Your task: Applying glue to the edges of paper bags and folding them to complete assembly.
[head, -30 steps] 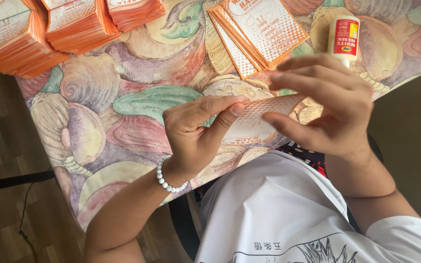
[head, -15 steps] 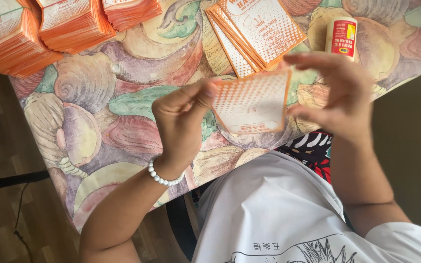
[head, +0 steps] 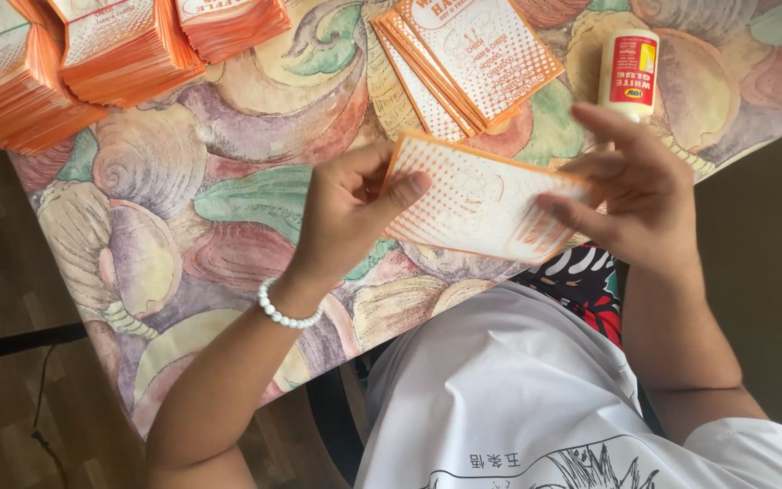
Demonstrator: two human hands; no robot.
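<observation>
An orange-and-white printed paper sheet (head: 481, 199) is held flat just above the table by both hands. My left hand (head: 350, 208) pinches its left edge, thumb on top; a white bead bracelet (head: 284, 312) circles that wrist. My right hand (head: 640, 195) grips the sheet's right edge, fingers spread over it. A small fanned pile of the same sheets (head: 468, 59) lies on the table just beyond the held one.
A white glue bottle with a red label (head: 628, 72) lies at the far right of the table. Tall stacks of orange sheets (head: 92, 54) fill the far left. The tablecloth (head: 228, 199) has a colourful shell pattern. Dark wooden floor lies left of the table.
The sheet was folded or edge-on between my hands a second ago; now it is spread out flat and wide, with my hands drawn further apart.
</observation>
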